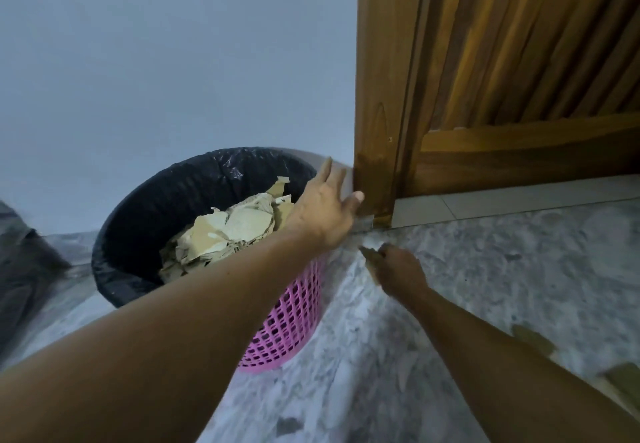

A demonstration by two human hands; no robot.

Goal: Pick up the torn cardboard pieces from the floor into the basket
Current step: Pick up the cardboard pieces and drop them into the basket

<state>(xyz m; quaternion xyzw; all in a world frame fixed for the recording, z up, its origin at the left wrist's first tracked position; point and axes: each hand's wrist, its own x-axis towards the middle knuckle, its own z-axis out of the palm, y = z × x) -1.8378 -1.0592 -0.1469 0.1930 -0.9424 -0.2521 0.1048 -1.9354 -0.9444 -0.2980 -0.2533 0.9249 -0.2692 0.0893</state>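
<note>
A pink mesh basket (287, 331) lined with a black plastic bag stands on the floor by the wall. Several torn cardboard pieces (225, 231) fill it. My left hand (325, 207) hovers over the basket's right rim with fingers spread and nothing in it. Low to the floor right of the basket, my right hand (398, 271) grips a brown cardboard piece (370, 258). Two more cardboard pieces lie on the floor at the right edge, one (531, 338) behind my right forearm and another (623, 383) nearer me.
A wooden door (519, 78) and its frame rise at the right, just behind my left hand. A pale wall stands behind the basket. A dark plastic bag (20, 269) lies at the left edge. The floor is grey marbled tile.
</note>
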